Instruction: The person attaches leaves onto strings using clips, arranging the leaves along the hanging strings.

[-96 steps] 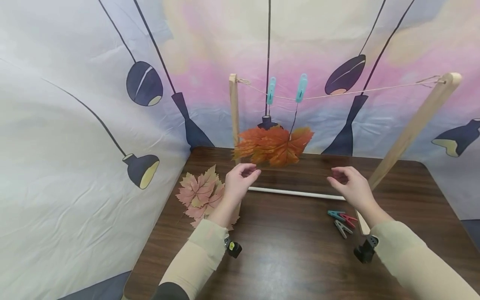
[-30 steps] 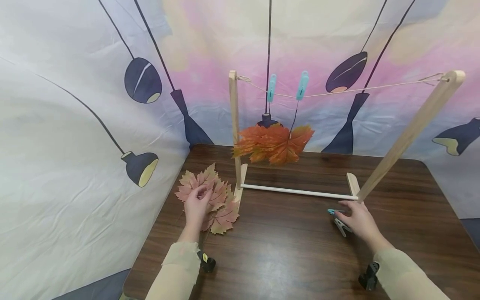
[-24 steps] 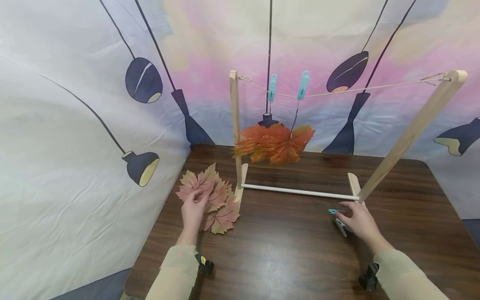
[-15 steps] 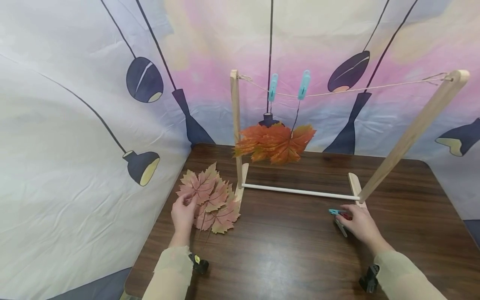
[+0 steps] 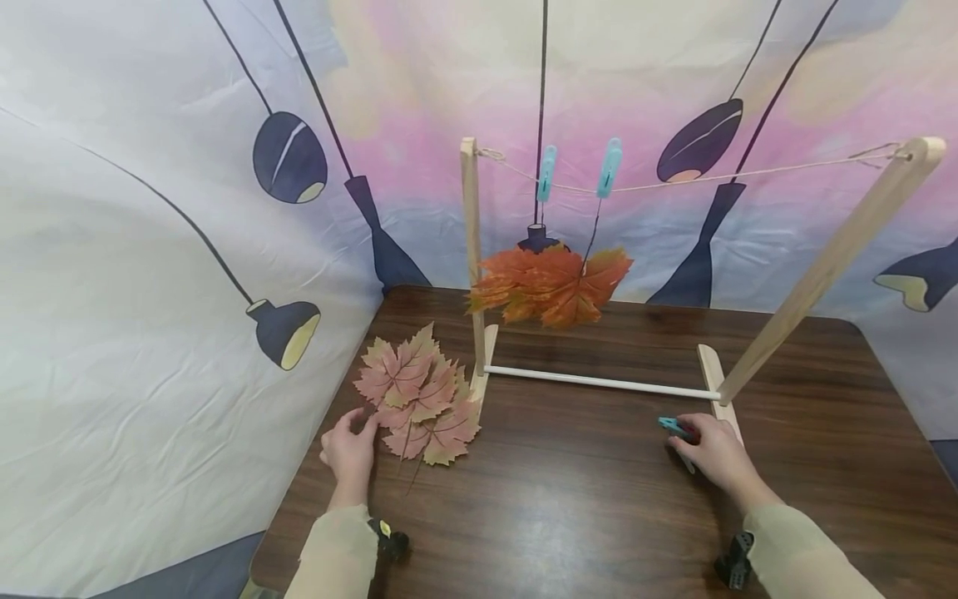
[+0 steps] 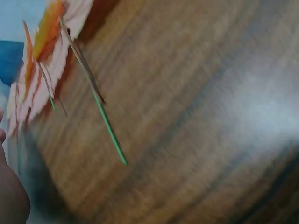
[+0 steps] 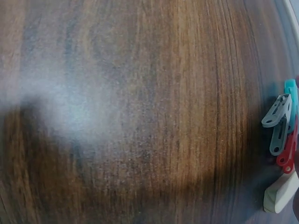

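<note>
In the head view my left hand [image 5: 350, 453] is low at the left edge of a cluster of pink maple leaves [image 5: 400, 374], its thumb and fingertips right at a leaf's edge. The left wrist view shows several thin leaf stems [image 6: 110, 128] reaching over the table. My right hand [image 5: 718, 453] is bent over a small group of clothespins, fingertips close around them; I cannot tell whether it pinches one. A teal clothespin [image 5: 672, 426] sticks out past its fingers. In the right wrist view, a grey clothespin [image 7: 277, 112] and a red clothespin [image 7: 286, 156] lie together.
A wooden stand [image 5: 471, 249] with a white crossbar [image 5: 599, 381] stands on the brown table [image 5: 569, 499]. Two light-blue clothespins [image 5: 609, 169] on its string [image 5: 748, 175] hold orange maple leaves [image 5: 557, 287]. A printed cloth [image 5: 150, 416] hangs behind and left.
Both hands have come down from near the hanging leaves to the table. Lately my left hand slid left and nearer across the pink leaves; my right hand shifted slightly over the clothespins.
</note>
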Tool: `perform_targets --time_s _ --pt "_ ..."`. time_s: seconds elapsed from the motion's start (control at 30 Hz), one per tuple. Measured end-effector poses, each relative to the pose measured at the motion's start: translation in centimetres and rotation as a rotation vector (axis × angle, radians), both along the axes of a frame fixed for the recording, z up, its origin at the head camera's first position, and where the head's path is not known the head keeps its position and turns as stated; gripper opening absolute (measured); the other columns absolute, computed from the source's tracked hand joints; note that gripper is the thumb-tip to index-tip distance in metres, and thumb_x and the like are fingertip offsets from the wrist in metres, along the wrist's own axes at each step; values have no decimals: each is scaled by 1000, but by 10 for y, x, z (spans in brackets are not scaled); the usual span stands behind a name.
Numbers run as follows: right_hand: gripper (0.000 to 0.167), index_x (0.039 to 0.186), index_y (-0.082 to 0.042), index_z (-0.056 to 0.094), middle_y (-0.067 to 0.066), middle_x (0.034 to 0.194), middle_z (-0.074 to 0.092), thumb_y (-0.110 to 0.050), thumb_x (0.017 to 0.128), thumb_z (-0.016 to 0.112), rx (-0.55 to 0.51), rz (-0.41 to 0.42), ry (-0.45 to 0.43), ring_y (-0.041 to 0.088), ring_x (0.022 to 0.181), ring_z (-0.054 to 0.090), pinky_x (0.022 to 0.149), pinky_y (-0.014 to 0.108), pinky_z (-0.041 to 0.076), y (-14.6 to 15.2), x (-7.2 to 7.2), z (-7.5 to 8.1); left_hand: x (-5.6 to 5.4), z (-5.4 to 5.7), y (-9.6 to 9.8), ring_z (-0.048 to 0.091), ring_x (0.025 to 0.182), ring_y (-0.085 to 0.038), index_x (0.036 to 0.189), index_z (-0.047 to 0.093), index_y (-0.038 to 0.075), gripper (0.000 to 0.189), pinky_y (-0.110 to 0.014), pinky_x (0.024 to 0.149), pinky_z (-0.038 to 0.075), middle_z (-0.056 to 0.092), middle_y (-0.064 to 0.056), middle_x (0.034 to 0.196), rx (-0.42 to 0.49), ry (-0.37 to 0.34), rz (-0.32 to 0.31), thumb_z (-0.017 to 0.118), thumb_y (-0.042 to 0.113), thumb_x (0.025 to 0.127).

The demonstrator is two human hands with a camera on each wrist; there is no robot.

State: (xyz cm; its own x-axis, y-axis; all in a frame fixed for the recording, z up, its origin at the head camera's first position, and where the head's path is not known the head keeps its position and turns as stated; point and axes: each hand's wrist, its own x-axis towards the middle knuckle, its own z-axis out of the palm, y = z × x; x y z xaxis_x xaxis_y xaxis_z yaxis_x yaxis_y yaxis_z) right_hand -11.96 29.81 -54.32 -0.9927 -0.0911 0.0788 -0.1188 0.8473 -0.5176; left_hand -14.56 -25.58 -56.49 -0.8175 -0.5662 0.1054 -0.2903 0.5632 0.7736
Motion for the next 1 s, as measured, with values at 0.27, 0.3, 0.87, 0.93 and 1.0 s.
perform_targets --time_s 0.27,0.3,0.87,0.93,1.0 --pt "40 111 8 60 27 111 57 -20 84 68 0 -23 -40 39 99 50 83 54 38 -1 1 -3 11 -5 -6 37 114 -39 115 60 2 37 -54 93 15 60 -16 117 11 -23 36 68 22 85" --pt "40 111 8 60 27 112 57 -20 84 68 1 -25 -40 39 100 50 84 54 38 -1 1 -4 11 -5 -6 37 114 -39 115 60 2 37 -54 94 15 60 -16 118 9 -29 29 67 22 85" --pt "36 109 7 61 25 109 54 -16 82 69 -14 -57 0 39 97 46 81 54 37 -4 3 -8 11 -6 -11 45 99 -38 111 61 1 27 -56 87 26 63 -17 102 -122 -111 -131 60 11 86" --pt "36 109 8 60 26 109 54 -15 82 69 -11 -62 -11 40 97 46 81 54 37 -4 3 -8 12 -7 -11 45 98 -37 112 61 3 27 -54 87 26 63 -15 99 -130 -119 -136 58 10 86" --pt "36 109 8 60 27 109 54 -15 82 68 -7 -63 -25 40 97 46 81 54 37 -4 3 -8 13 -7 -10 46 98 -37 113 61 3 28 -54 86 25 63 -15 98 -128 -115 -133 56 8 86"
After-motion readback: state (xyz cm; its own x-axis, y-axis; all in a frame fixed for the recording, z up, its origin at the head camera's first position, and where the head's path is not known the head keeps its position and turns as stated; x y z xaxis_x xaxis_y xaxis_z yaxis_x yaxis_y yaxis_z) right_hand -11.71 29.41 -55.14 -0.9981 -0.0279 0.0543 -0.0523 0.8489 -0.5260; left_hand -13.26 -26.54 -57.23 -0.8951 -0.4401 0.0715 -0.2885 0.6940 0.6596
